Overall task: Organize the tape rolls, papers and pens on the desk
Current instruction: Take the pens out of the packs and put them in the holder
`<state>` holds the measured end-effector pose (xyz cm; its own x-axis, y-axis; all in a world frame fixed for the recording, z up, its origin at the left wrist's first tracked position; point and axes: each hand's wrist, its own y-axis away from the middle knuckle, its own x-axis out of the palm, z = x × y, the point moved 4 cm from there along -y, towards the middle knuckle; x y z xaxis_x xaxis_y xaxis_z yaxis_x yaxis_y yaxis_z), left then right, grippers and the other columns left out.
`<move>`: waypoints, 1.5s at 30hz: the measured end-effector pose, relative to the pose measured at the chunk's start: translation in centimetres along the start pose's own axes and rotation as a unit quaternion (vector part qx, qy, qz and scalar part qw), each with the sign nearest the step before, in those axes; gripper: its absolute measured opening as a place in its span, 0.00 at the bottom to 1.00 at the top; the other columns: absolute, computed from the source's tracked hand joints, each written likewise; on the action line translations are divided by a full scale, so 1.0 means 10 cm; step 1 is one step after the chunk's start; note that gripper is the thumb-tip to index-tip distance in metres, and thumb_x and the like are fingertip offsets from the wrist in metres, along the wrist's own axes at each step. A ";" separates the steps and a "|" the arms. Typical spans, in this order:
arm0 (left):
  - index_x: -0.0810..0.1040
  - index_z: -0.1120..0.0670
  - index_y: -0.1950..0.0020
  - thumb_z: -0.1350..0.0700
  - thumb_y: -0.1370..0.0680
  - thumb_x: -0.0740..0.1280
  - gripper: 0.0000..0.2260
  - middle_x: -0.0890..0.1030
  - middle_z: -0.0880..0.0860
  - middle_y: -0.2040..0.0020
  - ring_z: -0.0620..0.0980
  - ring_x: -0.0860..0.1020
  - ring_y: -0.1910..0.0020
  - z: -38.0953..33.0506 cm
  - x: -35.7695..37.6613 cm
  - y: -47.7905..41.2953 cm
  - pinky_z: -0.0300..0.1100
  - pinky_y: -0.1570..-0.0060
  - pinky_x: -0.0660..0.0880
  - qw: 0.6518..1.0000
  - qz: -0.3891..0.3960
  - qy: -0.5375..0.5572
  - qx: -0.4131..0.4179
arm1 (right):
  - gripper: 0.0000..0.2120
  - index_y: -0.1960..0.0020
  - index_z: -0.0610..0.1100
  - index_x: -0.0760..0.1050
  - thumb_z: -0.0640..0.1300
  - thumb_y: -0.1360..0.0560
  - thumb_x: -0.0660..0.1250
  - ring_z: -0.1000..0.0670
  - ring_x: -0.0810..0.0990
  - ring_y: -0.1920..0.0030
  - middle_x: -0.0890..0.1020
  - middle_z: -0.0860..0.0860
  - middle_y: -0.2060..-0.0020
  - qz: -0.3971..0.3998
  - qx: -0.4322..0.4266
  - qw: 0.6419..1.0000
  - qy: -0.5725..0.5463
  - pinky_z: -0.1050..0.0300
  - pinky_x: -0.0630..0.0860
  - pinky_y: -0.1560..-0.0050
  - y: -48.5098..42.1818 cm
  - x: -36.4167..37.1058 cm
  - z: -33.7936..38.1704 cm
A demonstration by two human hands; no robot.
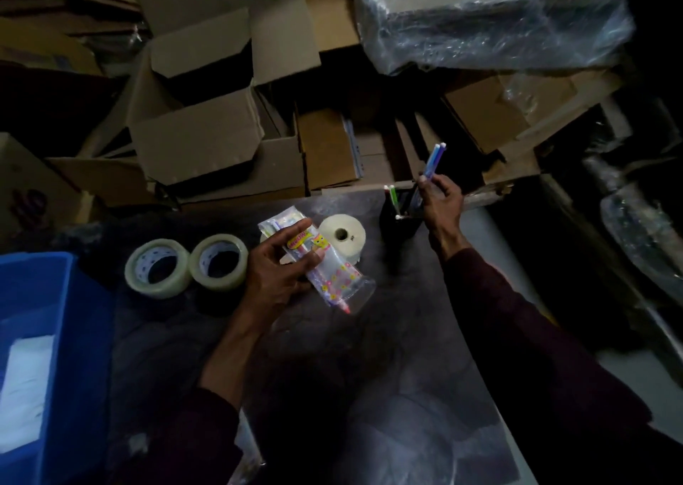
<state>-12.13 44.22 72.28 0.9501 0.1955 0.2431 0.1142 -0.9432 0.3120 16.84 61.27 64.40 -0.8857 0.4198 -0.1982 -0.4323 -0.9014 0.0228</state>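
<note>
Pens partly sorted: right hand pinches blue pens above dark pen cup, where a few pens stand. Left hand grips clear pen packet, not yet emptied. Clear tape rolls grouped on bench; papers in blue bin.

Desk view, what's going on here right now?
A person is sorting pens at the desk. The right hand holds a few pens just above a black cup that already has some in it. The left hand grips a clear packet with pens inside. Two tape rolls sit side by side left of it, a white roll lies behind it, and a blue bin with paper sits far left.
</note>
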 end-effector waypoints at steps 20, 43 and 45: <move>0.80 0.51 0.41 0.68 0.29 0.73 0.21 0.82 0.59 0.45 0.57 0.81 0.48 -0.13 0.34 -0.12 0.65 0.48 0.78 0.998 0.044 -0.011 0.042 | 0.05 0.50 0.42 0.79 0.34 0.22 0.67 0.56 0.80 0.60 0.84 0.54 0.62 0.187 0.109 0.970 -0.111 0.61 0.78 0.58 1.90 -0.24 0.34; 0.76 0.58 0.34 0.70 0.27 0.70 0.22 0.82 0.55 0.48 0.44 0.82 0.54 -0.53 0.83 0.65 0.40 0.65 0.80 0.987 0.128 -0.026 0.097 | 0.09 0.47 0.24 0.76 0.28 0.26 0.68 0.49 0.85 0.63 0.82 0.33 0.56 -0.013 0.119 0.952 -0.282 0.59 0.83 0.57 3.00 -0.58 0.95; 0.77 0.57 0.35 0.70 0.27 0.70 0.21 0.82 0.55 0.47 0.46 0.82 0.52 -0.56 0.82 0.66 0.42 0.64 0.81 0.986 0.126 -0.015 0.105 | 0.04 0.50 0.31 0.78 0.29 0.25 0.68 0.48 0.84 0.62 0.82 0.38 0.59 -0.007 0.100 0.959 -0.266 0.56 0.84 0.55 3.04 -0.69 0.95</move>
<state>-5.23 41.16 81.50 0.9637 -0.0567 0.2609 -0.0714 -0.9963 0.0474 8.23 31.94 75.76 -0.8180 0.4734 0.3268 -0.4210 -0.8798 0.2209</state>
